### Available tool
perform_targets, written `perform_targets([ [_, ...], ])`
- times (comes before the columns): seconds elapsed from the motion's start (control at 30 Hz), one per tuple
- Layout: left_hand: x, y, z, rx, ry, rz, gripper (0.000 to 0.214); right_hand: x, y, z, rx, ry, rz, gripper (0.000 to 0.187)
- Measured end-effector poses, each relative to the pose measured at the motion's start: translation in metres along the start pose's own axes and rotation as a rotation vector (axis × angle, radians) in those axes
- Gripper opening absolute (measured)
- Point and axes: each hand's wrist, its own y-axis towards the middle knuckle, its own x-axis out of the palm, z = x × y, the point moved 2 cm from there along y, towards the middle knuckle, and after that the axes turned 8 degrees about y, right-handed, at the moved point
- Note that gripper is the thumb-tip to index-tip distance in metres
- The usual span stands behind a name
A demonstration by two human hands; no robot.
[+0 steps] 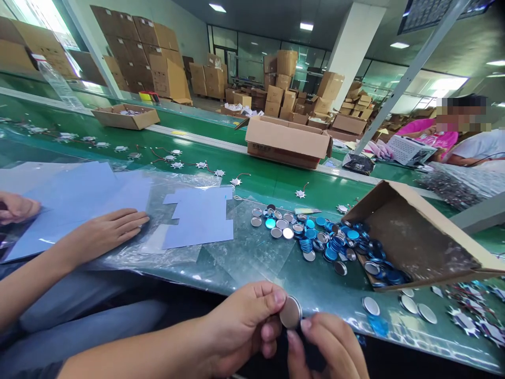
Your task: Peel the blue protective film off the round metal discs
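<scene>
Left hand (246, 310) pinched round silver metal disc (291, 314) at ten o'clock; right hand (330, 342) at four, grip unclear. I judged: light, stiff, slick; hold rim.

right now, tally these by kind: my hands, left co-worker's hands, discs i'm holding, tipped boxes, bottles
Your hands, left hand and right hand: 2
Left co-worker's hands: 2
Held disc: 1
Tipped box: 1
Bottle: 1
Total: 7
</scene>
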Motion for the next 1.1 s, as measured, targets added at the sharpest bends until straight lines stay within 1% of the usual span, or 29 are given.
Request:
perform_targets([
  [0.1,0.002,-0.002,0.002,-0.003,0.001,-0.003,0.046,-0.003,0.002,-0.003,0.001,-0.011,-0.016,0.006],
  [0.2,0.003,-0.003,0.002,0.009,-0.005,0.009,0.046,-0.002,0.002,-0.007,0.017,0.049,-0.018,0.013],
  [0.3,0.003,-0.005,0.002,0.005,-0.019,0.015,0.047,0.000,0.001,-0.010,0.016,0.065,-0.027,0.016],
  [0.43,0.002,-0.008,0.003,0.019,-0.013,-0.019,0.042,-0.001,0.002,-0.009,0.031,0.013,0.039,0.009],
  [0.53,0.000,-0.010,0.004,0.051,0.005,0.002,0.035,-0.001,0.001,-0.010,0.034,0.009,0.020,0.008],
  [0.67,-0.001,-0.013,0.002,0.072,0.012,0.020,0.042,0.000,0.002,-0.013,0.032,0.063,-0.049,0.015],
  [0.8,-0.001,-0.013,-0.001,0.065,0.010,-0.015,0.046,0.000,0.004,-0.015,0.008,0.033,0.009,0.011],
  [0.9,-0.001,-0.012,-0.002,0.079,-0.004,0.005,0.051,-0.001,0.004,-0.017,-0.016,-0.020,0.032,0.007],
  [1.0,-0.002,-0.013,-0.003,0.084,-0.009,0.034,0.052,-0.001,0.003,-0.019,-0.003,0.019,-0.003,0.012],
  [1.1,-0.001,-0.014,-0.004,0.085,-0.017,0.025,0.052,-0.001,0.005,-0.022,-0.001,0.056,-0.020,0.017],
])
